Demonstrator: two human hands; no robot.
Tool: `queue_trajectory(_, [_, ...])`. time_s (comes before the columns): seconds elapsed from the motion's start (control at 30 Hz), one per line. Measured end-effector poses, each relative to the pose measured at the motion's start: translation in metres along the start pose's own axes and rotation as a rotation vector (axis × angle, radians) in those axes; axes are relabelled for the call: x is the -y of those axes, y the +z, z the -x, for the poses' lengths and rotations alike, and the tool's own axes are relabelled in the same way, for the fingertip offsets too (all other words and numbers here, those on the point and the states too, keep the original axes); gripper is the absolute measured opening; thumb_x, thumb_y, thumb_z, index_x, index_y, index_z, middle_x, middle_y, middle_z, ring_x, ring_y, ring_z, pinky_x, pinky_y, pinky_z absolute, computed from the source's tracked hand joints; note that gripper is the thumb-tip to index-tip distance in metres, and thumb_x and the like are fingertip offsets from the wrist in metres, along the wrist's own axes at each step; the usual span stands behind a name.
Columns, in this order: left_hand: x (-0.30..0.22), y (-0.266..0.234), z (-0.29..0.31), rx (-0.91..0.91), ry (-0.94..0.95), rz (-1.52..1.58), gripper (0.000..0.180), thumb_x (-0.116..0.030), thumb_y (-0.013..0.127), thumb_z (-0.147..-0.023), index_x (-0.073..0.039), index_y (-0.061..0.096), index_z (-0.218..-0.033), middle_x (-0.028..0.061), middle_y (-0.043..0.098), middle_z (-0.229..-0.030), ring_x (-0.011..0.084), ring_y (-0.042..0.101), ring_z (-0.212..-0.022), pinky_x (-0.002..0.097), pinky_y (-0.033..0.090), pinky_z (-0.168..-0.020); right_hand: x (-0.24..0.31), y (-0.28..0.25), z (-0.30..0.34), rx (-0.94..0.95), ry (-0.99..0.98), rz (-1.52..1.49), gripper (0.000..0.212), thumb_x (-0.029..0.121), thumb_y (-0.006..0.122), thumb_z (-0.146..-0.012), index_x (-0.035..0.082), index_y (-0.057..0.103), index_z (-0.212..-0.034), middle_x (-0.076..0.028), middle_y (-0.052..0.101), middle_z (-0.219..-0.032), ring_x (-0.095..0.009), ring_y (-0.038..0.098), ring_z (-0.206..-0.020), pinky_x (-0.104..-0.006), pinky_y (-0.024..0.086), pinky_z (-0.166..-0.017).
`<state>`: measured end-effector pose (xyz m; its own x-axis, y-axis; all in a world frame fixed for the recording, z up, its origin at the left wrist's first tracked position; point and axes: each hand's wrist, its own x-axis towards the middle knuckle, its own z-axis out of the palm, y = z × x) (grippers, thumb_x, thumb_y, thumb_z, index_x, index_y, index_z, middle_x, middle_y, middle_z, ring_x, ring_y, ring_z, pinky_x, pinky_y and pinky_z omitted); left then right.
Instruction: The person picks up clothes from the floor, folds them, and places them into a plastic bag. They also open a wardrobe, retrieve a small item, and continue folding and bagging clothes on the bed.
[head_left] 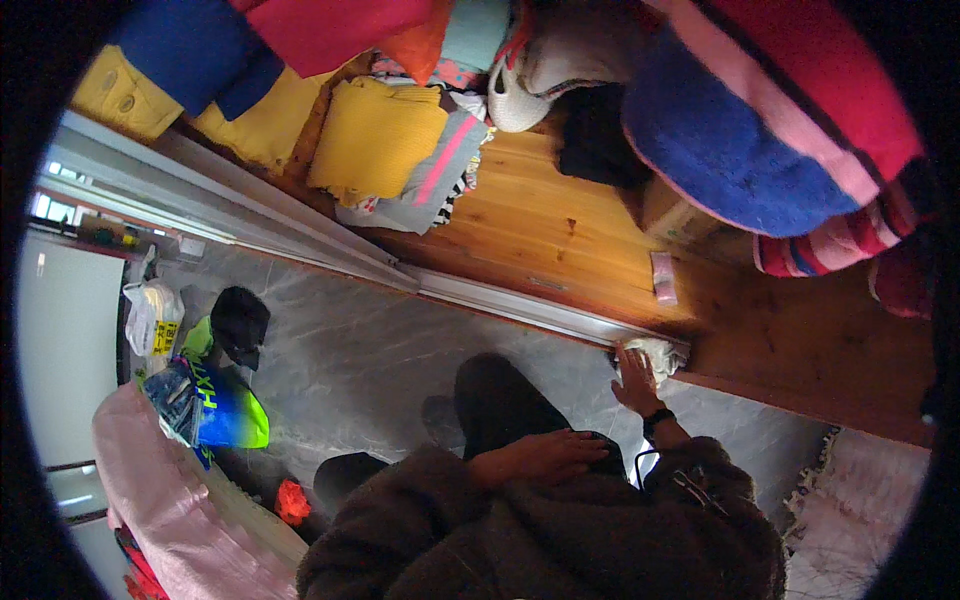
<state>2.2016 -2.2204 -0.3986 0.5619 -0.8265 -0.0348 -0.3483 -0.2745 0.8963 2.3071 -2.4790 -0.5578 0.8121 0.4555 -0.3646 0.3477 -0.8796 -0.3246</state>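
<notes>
My right hand [634, 383] hides part of white cloth [668, 355]. Red blanket [815, 55] runs past upper edge; pink sheet [185, 500], lower edge.

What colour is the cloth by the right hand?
The cloth is off-white; the head view shows it best.

R hand [634, 384] on wht cloth [664, 354] – at rail [520, 309], L hand [545, 456] on leg [503, 402]

At the left of the frame, large yellow-green Latin capitals run along a blue-and-green item [238, 418], its kind unclear. Just above it, a white plastic bag [143, 312] bears a yellow label [165, 338] with small black characters.
</notes>
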Motion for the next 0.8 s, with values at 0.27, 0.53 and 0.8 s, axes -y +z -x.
queue_trajectory(0.27, [-0.01, -0.022, -0.008, -0.022, -0.187, 0.317, 0.044, -0.028, 0.054, -0.095, -0.01, 0.049, -0.135, 0.0129, 0.052, -0.135, 0.0298, 0.045, -0.13, 0.0447, 0.037, -0.107, 0.094, -0.002, -0.103, 0.089, -0.458, -0.011, 0.088, 0.026, 0.068, -0.078, 0.009, 0.021, -0.151, -0.021, 0.039, -0.144, -0.037, 0.035, -0.136, -0.0514, 0.022, -0.115])
queue_trajectory(0.53, [-0.001, -0.032, 0.072, -0.754, -0.703, 0.224, 0.038, -0.022, 0.059, -0.094, -0.004, 0.055, -0.127, 0.0188, 0.059, -0.125, 0.0349, 0.058, -0.114, 0.0411, 0.046, -0.097, 0.196, 0.024, -0.183, -0.031, -0.54, -0.207, 0.089, 0.035, 0.072, -0.077, 0.009, 0.027, -0.148, -0.023, 0.043, -0.142, -0.04, 0.037, -0.134, -0.0487, 0.026, -0.114])
queue_trajectory(0.8, [0.006, -0.045, 0.172, -1.048, -0.957, 0.081, 0.037, -0.018, 0.062, -0.091, -0.004, 0.059, -0.125, 0.0178, 0.067, -0.114, 0.0323, 0.063, -0.109, 0.0383, 0.048, -0.092, 0.029, 0.005, -0.071, -0.036, -0.29, -0.188, 0.076, 0.024, 0.073, -0.075, 0.01, 0.04, -0.142, -0.017, 0.048, -0.14, -0.037, 0.042, -0.131, -0.0526, 0.03, -0.109])
